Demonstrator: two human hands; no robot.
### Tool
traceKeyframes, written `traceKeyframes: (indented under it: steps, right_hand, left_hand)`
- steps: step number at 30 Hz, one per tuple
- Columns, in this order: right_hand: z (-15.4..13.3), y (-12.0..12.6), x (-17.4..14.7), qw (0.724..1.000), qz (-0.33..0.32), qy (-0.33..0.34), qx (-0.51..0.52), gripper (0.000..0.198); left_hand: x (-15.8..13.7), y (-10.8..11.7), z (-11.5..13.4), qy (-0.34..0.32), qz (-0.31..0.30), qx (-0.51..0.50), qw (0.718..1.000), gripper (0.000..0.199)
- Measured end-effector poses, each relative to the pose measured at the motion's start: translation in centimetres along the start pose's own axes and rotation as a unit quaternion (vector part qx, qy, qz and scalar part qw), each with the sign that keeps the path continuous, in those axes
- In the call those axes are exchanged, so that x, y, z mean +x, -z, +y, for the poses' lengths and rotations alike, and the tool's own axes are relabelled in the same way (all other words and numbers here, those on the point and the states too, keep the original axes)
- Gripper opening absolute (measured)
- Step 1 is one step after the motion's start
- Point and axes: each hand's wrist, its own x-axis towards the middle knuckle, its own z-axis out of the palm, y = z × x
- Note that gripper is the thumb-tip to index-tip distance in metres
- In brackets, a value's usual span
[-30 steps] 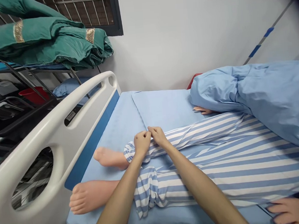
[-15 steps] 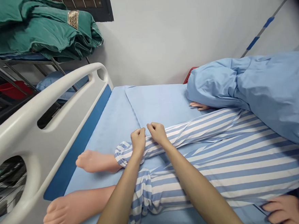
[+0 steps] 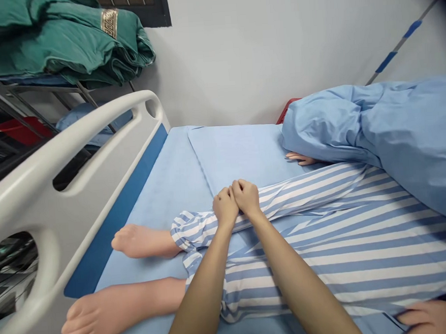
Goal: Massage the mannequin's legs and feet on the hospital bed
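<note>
My two hands met over the farther leg of the striped trousers (image 3: 335, 245), about halfway down the shin. My left hand (image 3: 225, 206) was curled into a loose fist, knuckles upward, and my right hand (image 3: 247, 196) was curled the same way, the two touching side by side. My fingertips were tucked out of sight, so I couldn't tell whether either fist had any cloth pinched in it, nor quite whether they pressed on the leg or sat just above it.

The trousers were on a figure lying along the bed, feet toward my left. The farther foot (image 3: 146, 241) stuck out of a cuff that was bunched just above the ankle. The nearer foot (image 3: 103, 315) lay closer to me, and my left forearm crossed over that trouser leg, hiding part of it. A light-blue sheet (image 3: 240, 150) lay beneath the legs, and a pale footboard (image 3: 77, 218) with a blue strip (image 3: 116, 223) stood past the feet.

On my right, a blue quilt (image 3: 408, 139) covered the figure's upper part; one of its hands (image 3: 301, 158) showed from under the far edge, the other near the lower right corner. Beyond the footboard were a folded green bundle (image 3: 73, 45) and, lower down, a red bucket (image 3: 24, 131).
</note>
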Motion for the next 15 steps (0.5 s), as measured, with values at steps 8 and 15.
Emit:
traceKeyframes:
  steps: [8,15]
  right_hand:
    - [2.1,-0.4,1.4,0.944,0.02,-0.112,0.309,0.033]
    - [0.9,1.1,0.9,0.983,0.055,-0.056,0.164,0.035]
  left_hand:
    - [1.7,-1.4,2.2,0.056,0.051,-0.334,0.939,0.036]
    - [0.6,-3.0,2.4,-0.015,0.039,-0.169,0.985,0.036]
